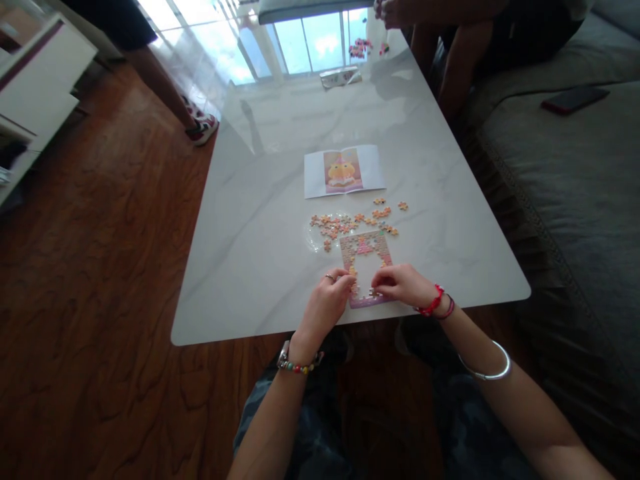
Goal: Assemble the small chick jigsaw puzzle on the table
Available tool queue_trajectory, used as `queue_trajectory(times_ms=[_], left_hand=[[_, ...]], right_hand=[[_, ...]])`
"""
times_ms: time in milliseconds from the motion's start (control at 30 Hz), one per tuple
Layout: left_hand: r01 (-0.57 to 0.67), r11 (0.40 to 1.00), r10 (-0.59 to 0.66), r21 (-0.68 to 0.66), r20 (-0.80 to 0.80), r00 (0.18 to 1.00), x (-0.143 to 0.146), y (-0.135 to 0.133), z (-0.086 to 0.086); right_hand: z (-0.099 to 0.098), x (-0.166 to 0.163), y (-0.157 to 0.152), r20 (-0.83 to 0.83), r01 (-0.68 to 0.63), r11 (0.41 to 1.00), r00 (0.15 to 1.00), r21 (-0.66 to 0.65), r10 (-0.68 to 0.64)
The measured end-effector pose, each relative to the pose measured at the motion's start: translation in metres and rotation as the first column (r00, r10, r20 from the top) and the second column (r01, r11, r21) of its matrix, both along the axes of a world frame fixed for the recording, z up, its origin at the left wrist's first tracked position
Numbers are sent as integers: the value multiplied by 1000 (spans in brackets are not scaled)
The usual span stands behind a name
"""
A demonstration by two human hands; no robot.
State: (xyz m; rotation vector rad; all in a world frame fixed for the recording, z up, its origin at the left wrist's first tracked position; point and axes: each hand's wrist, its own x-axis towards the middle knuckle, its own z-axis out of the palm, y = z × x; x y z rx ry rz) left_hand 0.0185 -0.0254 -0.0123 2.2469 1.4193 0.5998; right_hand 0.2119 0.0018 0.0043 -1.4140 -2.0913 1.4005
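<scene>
A small, partly built jigsaw puzzle [365,252] lies near the front edge of the white marble table [260,220]. Its border is joined and its middle is bare. My left hand [327,300] rests at the puzzle's lower left with fingers curled, fingertips touching the border. My right hand [400,283] sits at the lower right, fingers pinched on a small puzzle piece [373,291]. Loose puzzle pieces [350,221] are scattered just beyond the puzzle. A reference picture sheet [344,171] lies farther back.
Another person sits at the far right end of the table, a hand [387,10] over a second heap of pieces [361,47]. A small packet [340,77] lies nearby. A sofa [575,173] with a phone [574,99] stands to the right. Someone's shoe [201,127] is on the wooden floor to the left.
</scene>
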Motion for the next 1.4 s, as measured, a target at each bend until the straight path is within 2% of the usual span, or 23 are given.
queue_trajectory(times_ms=[467,800,1033,1300,1400], left_hand=[[49,999,-49,-23,4,999,-9,-3,1],[74,996,-74,-46,-6,997,-9,-3,3],[78,996,-79,-34,-24,997,-9,-2,4],[79,997,-79,-18,-35,996,-9,-1,4],[135,991,-134,16,-42,990,-5,-2,9]], right_hand=[[-2,-19,5,37,-24,999,999,40,23],[1,-18,4,89,55,997,995,-50,-50],[-2,-20,0,31,43,997,999,-71,-41],[-4,4,9,22,1,1000,1000,-8,-1],[-1,9,10,19,-27,1000,999,9,27]])
